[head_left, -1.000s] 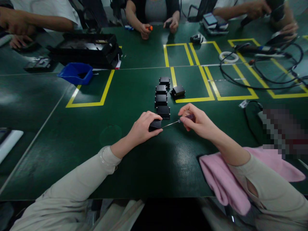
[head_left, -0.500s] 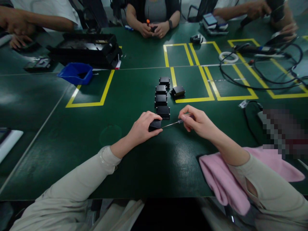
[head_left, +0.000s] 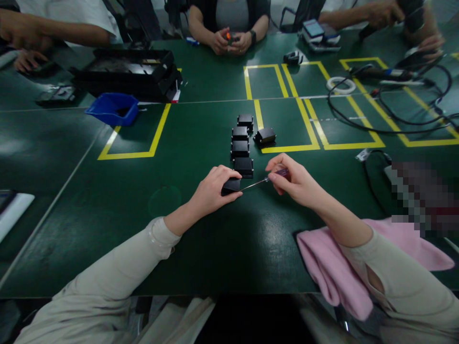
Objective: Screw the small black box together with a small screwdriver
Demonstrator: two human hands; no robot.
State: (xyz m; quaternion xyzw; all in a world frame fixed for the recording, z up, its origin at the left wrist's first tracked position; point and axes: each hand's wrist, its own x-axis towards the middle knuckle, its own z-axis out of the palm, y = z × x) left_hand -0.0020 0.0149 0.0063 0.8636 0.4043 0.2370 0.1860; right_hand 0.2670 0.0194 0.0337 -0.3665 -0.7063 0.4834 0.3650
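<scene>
My left hand (head_left: 218,187) grips a small black box (head_left: 231,185) against the green table, thumb on the near side and fingers over the top. In my right hand (head_left: 292,179) is a screwdriver (head_left: 281,174), held by its dark, partly see-through handle between thumb and fingers. Its thin shaft slopes down to the left, and the tip meets the right end of the box near my left thumb. What the tip touches is too small to make out. Beyond the held box, several similar black boxes (head_left: 243,166) stand in a column, with one more box (head_left: 265,136) to their right.
A pink cloth (head_left: 333,267) lies under my right forearm. Yellow tape (head_left: 290,148) outlines areas on the table. Far left are a blue bin (head_left: 114,107) and black trays (head_left: 125,76). Cables (head_left: 380,129) spread at the right. Co-workers' hands (head_left: 231,43) are across the table.
My right fingers have shifted slightly on the screwdriver, and more of its handle shows. My left hand and the box stay put. Across the table, a co-worker's orange-tipped tool has tilted lower.
</scene>
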